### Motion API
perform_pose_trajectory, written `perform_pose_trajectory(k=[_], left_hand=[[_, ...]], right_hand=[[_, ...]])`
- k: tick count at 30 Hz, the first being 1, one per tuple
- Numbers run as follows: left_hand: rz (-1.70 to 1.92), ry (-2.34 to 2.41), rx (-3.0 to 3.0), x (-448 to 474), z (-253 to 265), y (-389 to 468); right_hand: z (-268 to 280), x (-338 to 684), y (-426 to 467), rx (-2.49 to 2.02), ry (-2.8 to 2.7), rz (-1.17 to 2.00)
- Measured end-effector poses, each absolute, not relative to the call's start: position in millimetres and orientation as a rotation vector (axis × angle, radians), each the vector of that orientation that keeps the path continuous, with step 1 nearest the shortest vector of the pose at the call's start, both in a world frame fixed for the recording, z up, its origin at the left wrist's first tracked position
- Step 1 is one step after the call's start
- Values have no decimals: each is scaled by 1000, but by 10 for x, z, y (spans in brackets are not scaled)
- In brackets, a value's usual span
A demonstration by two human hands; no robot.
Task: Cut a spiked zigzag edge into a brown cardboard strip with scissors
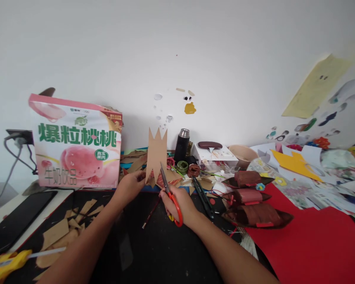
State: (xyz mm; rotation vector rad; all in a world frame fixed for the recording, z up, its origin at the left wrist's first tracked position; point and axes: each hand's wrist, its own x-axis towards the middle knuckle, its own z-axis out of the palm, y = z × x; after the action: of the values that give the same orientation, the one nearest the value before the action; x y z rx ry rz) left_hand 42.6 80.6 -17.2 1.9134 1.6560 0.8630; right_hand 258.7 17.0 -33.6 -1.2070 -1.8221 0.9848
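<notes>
My left hand (132, 184) pinches the lower left corner of a brown cardboard piece (157, 154) that stands upright. Zigzag points are cut along the top edge of the cardboard and pointed shapes show at its bottom. Fingers of my right hand (180, 205) are wrapped round the handles of a pair of scissors (175, 209) with red and yellow grips. The blades point up and lie at the cardboard's lower right edge; I cannot tell whether they grip it. A pencil (150, 215) lies on the black mat below my hands.
Cardboard scraps (59, 232) and a yellow glue gun (12, 262) lie at left, near a large drink box (77, 142). A black utility knife (203, 197), several brown model boats (254, 215) and red paper (307, 236) lie at right. A black thermos (182, 145) stands behind.
</notes>
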Motion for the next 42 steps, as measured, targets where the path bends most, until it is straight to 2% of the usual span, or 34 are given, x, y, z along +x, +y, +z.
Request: perform_pose_trajectory(k=[7, 22, 29, 33, 38, 42], left_hand=[[928, 1639, 1953, 465, -171, 771], [605, 1874, 2218, 444, -224, 744], [611, 1881, 2211, 447, -226, 752], [876, 1815, 2109, 461, -133, 746], [1342, 1482, 1608, 461, 14, 748], [1450, 1216, 1347, 460, 56, 726]], right_hand=[[-336, 2587, 173, -1247, -1835, 962], [-320, 2592, 173, -1286, -1904, 906], [-324, 2590, 180, -1284, -1950, 842], [-342, 2587, 182, -1284, -1960, 807], [-352, 2581, 186, -1261, -1977, 801], [-375, 2575, 192, -1278, -1956, 843]])
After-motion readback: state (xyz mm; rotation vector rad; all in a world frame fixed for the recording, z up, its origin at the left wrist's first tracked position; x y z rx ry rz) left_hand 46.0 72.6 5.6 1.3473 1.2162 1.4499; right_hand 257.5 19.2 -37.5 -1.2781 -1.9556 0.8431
